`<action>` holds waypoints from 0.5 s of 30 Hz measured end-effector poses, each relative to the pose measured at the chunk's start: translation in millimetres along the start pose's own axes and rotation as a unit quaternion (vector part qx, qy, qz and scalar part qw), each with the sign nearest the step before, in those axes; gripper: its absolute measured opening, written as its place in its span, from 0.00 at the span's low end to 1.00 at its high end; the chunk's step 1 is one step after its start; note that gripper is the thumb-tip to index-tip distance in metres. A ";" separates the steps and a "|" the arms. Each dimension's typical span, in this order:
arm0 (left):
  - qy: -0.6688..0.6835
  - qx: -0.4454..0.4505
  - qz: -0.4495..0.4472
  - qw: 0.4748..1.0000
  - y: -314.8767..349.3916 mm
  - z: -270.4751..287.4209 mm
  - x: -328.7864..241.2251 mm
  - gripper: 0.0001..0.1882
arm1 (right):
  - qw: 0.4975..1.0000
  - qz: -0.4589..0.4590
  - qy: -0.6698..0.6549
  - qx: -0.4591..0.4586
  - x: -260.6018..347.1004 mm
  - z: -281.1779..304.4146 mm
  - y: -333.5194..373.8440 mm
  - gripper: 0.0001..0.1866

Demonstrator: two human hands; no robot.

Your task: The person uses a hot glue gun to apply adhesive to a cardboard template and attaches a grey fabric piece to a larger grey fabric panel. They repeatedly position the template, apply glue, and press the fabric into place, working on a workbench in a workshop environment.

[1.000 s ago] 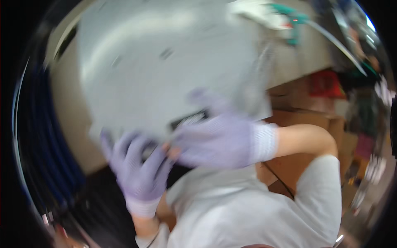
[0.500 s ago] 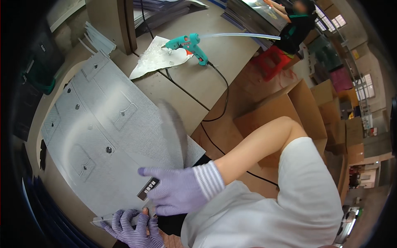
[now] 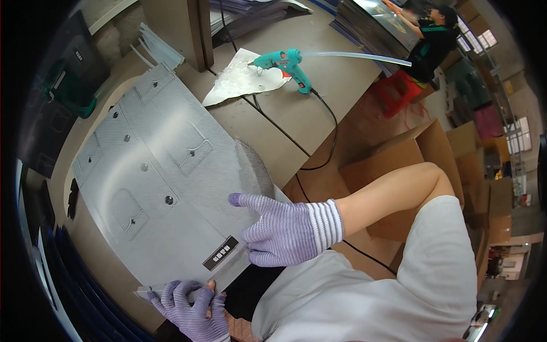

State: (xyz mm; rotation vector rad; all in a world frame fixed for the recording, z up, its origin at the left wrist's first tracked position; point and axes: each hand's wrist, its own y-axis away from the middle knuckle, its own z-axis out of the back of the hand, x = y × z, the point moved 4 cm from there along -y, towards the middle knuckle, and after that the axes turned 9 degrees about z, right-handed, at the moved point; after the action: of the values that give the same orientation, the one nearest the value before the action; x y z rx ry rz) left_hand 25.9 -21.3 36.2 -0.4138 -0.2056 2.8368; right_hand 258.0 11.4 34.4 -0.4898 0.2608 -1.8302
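Left hand (image 3: pixel 191 310): its grip is curled over the near edge of the grey panel (image 3: pixel 188 228), apparently grasping it, perhaps to steady that corner; the underside is hidden.
Black label (image 3: pixel 220 252): near that edge, between the two hands.
Right hand (image 3: pixel 282 233): grip released, thumb extended, over the panel's right side; whether it presses cannot be told.
Panel: laid slantwise on the tabletop (image 3: pixel 327 82), studded face up, its near edge toward the body, likely for easy reach.
Glue gun (image 3: pixel 279 60): beyond the panel, nozzle over a white sheet (image 3: pixel 228 85), probably so drips miss the tabletop.
Cardboard box (image 3: pixel 379 162): to the right, beside the tabletop.
Co-worker (image 3: pixel 430 51): farthest off, by a red stool (image 3: pixel 396 94).
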 end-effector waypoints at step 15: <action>0.098 0.049 -0.065 0.992 -18.6 37.7 28.3 0.21 | 0.977 0.025 0.118 0.177 -27.4 63.4 8.3 0.07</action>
State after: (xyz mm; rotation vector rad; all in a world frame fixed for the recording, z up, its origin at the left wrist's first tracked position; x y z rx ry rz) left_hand -7.0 0.6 68.0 -0.6300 -0.0510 2.6436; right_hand 300.8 39.1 81.8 -0.0168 0.1013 -1.8355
